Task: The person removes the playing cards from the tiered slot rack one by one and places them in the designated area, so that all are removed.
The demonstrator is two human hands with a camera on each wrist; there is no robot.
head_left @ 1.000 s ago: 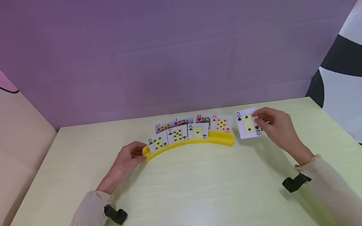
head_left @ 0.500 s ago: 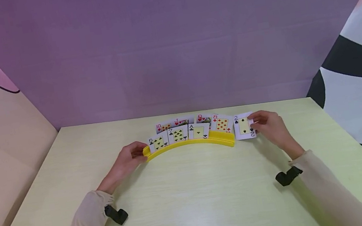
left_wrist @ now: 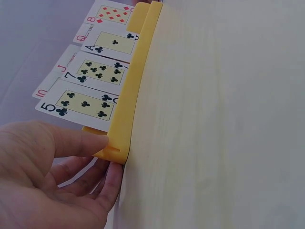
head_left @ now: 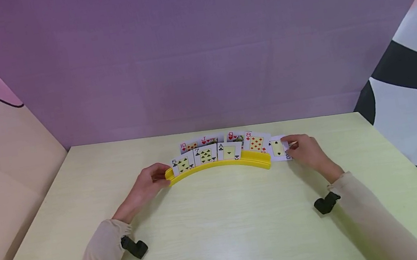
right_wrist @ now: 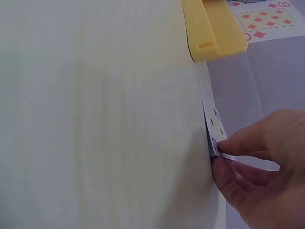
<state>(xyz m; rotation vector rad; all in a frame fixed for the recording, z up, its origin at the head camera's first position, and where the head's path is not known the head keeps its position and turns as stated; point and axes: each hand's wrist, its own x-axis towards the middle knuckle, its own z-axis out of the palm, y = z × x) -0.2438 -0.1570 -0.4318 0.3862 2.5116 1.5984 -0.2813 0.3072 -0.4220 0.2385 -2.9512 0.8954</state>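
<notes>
A curved yellow card holder point(head_left: 217, 164) stands on the table with playing cards upright in it. The five point(left_wrist: 85, 106), seven point(left_wrist: 97, 71) and ace of clubs point(left_wrist: 112, 43) fill its front row. Behind them show the ten, jack and queen, with the eight of diamonds point(head_left: 256, 142) at the right. My left hand point(head_left: 147, 182) grips the holder's left end between thumb and fingers. Just past the right end, my right hand point(head_left: 309, 153) pinches the two of spades point(head_left: 277, 149) by its right edge. In the right wrist view that card point(right_wrist: 215, 121) is tilted, low and apart from the holder.
The pale wooden table point(head_left: 224, 235) reaches back to a purple backdrop point(head_left: 198, 59). Printed cloths hang at left and right. A black wrist camera point(head_left: 135, 247) sits on the left sleeve, another point(head_left: 327, 203) on the right.
My right hand has moved left with the two of spades, from clear of the holder to close by its right end. The left hand and holder have stayed in place.
</notes>
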